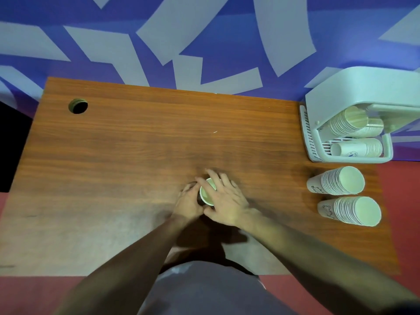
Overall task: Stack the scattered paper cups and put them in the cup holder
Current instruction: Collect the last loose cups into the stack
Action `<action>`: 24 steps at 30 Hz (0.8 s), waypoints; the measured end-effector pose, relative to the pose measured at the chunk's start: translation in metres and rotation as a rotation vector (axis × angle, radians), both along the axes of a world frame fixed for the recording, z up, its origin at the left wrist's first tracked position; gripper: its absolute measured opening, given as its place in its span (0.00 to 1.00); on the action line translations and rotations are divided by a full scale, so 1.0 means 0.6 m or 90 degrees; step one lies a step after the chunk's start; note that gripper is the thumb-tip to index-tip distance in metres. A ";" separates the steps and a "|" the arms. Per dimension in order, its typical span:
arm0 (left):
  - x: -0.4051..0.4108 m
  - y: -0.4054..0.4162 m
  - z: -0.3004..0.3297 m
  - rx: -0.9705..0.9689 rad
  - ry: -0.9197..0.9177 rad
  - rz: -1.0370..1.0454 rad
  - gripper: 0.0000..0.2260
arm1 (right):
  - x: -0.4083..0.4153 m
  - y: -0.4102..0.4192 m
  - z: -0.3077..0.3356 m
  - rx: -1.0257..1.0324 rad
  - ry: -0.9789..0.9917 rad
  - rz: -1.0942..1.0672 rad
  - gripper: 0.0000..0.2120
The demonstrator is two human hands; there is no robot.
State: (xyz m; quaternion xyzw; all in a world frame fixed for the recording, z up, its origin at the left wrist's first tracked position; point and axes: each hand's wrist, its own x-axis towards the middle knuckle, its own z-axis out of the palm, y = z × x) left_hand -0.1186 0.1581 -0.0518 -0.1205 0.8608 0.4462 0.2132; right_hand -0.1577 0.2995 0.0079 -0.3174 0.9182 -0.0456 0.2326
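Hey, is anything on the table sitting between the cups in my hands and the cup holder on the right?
Nothing visible blocks the way. The cups, held by the left hand and right hand, have bare table toward the cup holder. The two stacks stand nearer you, off the line.

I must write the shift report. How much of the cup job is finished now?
Done: stacks already sit in the cup holder. In hand: the left hand and right hand grip one cup stack. Left: two stacks stand beside the holder.
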 end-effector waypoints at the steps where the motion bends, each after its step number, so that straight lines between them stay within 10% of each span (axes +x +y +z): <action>1: 0.000 0.000 0.001 -0.004 0.003 -0.004 0.30 | 0.001 -0.001 -0.002 0.003 0.002 -0.001 0.42; 24: -0.089 0.097 0.116 -0.023 0.134 -0.369 0.44 | 0.060 0.246 0.149 -0.013 0.050 -0.506 0.44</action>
